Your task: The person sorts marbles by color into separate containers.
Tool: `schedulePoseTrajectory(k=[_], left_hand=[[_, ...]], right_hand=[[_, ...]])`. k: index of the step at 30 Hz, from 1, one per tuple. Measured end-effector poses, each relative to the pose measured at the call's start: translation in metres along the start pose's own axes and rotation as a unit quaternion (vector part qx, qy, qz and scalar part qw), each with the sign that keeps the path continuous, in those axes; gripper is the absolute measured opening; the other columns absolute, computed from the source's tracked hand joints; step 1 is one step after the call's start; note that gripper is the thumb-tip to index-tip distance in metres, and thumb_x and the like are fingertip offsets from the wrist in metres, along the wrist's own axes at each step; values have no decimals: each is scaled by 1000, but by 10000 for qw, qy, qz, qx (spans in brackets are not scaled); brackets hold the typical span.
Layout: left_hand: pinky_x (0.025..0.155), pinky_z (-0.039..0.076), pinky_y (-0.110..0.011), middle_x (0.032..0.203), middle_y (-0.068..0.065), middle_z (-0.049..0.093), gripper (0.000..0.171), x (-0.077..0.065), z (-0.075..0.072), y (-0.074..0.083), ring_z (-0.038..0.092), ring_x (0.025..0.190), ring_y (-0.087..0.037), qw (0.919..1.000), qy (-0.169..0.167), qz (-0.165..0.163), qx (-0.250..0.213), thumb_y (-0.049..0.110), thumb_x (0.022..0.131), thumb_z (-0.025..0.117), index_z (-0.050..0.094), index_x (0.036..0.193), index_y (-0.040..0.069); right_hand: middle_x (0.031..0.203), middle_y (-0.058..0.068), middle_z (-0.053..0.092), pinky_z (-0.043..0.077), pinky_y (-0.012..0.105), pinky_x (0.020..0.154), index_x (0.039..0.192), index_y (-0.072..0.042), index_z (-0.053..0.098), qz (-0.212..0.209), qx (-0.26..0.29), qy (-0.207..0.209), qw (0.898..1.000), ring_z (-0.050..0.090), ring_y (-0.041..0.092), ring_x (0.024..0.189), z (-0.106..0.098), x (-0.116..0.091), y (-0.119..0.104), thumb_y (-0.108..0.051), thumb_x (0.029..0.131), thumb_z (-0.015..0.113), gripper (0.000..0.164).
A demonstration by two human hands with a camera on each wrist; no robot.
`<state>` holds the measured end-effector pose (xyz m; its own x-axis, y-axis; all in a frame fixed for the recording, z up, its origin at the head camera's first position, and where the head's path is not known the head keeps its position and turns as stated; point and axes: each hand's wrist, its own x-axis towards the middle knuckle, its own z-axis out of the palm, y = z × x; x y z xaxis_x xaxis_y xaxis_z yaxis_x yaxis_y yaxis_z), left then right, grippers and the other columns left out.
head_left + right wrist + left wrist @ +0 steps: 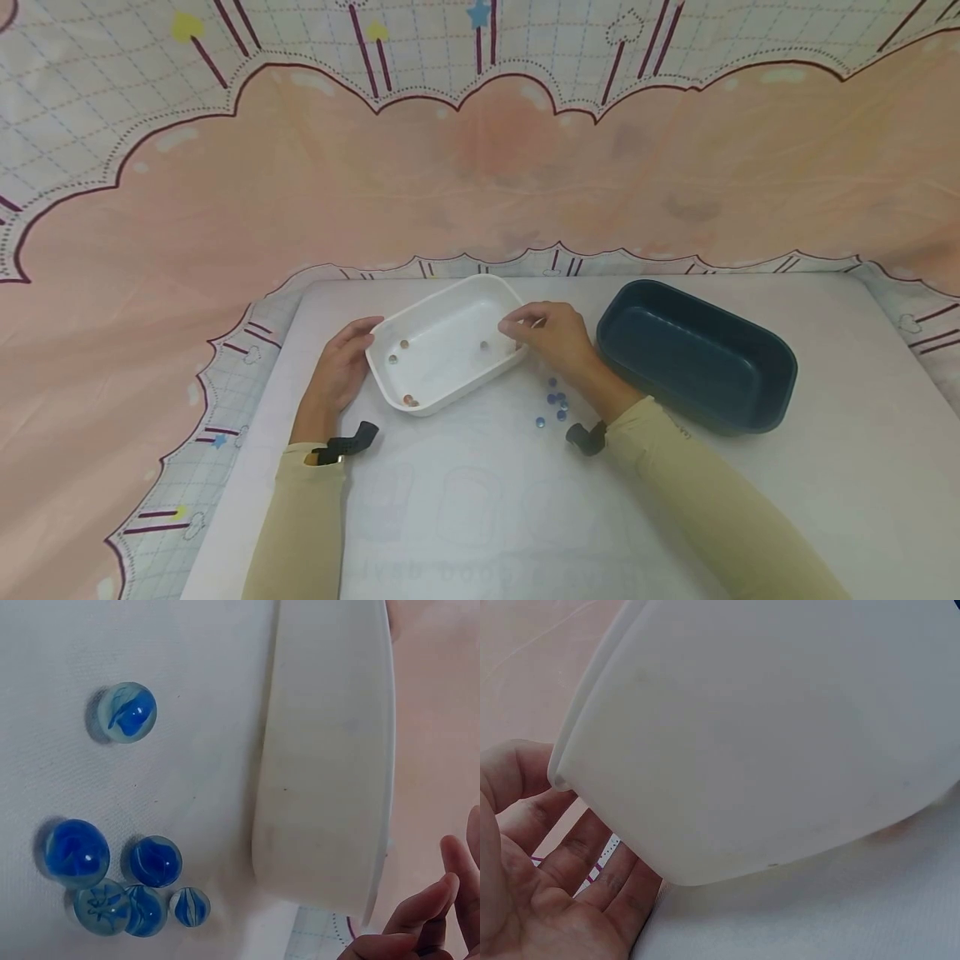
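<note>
A white tray (442, 321) stands on the table, and several small marbles (404, 343) lie inside it. At its left end my left hand (341, 367) holds the rim between thumb and fingers; the left wrist view shows the tray's outer wall (742, 750) beside that palm. Over the right end of the tray is my right hand (551, 333), its fingers loosely bent. No marble shows between these fingers (420, 907) in the right wrist view. On the white cloth below the right hand lie several clear marbles with blue swirls (154, 861).
A dark blue tray (697, 358) stands to the right of my right hand, close to the forearm. White cloth (465, 508) covers the table. Behind its back edge hangs a peach and white patterned curtain (420, 183). Each wrist wears a black camera mount (587, 438).
</note>
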<state>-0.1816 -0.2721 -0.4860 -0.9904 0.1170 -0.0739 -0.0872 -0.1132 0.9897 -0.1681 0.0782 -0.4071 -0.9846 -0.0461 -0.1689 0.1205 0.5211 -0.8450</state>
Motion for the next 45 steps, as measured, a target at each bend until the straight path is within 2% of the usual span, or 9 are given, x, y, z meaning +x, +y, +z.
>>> schedulePoseTrajectory(k=[12,25,32,37,45], left_hand=[[106,49,-17,135,5,58,35,0,0,1,55,130,-10,10000,-49,26,15,14,107,50,55,139,5],[106,48,-16,135,5,58,29,0,1,1,55,130,-10,10000,-27,-6,-45,12,106,50,61,133,12],[106,48,-16,138,4,57,29,0,1,1,54,131,-10,10000,9,-30,15,13,106,50,61,132,13],[106,48,-16,137,4,57,29,1,2,2,54,131,-11,10000,30,-46,30,13,106,51,61,132,12],[106,49,-16,137,3,57,27,1,1,2,54,130,-10,9999,2,-2,-111,12,106,50,62,130,13]], right_hand=[[100,3,67,55,31,72,106,-26,79,225,-12,10,9997,59,24,96,-2,1,5,-44,89,77,25],[98,3,68,54,30,71,107,-25,79,119,104,21,9999,60,23,95,-9,-3,6,-43,88,78,26],[101,1,69,55,30,71,111,-27,77,130,153,56,9998,61,24,95,-17,-7,11,-44,91,75,26],[109,-3,72,55,33,79,112,-29,77,131,257,36,9996,62,22,100,-28,-11,14,-45,91,75,27],[126,-3,71,57,44,101,121,-26,73,35,195,4,9998,64,23,122,-45,-21,18,-49,95,69,35]])
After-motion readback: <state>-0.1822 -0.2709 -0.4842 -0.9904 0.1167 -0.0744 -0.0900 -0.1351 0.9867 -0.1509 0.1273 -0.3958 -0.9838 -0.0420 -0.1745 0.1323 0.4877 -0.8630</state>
